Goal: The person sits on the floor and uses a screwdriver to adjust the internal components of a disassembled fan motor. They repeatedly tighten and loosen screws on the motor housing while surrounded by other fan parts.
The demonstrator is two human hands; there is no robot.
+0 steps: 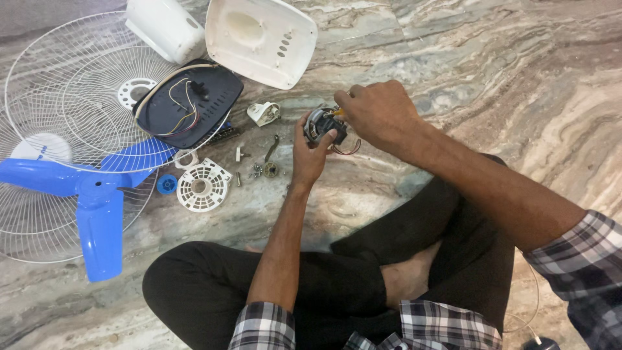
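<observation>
My left hand grips a small round fan motor from below, above the marble floor. Red and black wires loop from the motor's right side. My right hand is closed over the motor's top right, fingers pinched on something small with a hint of yellow; what it is stays hidden. Both hands touch the motor.
Blue fan blades lie on wire grilles at left. A black housing with wires, white covers, a white round vent plate, a blue cap and small screws lie nearby. My crossed legs are below.
</observation>
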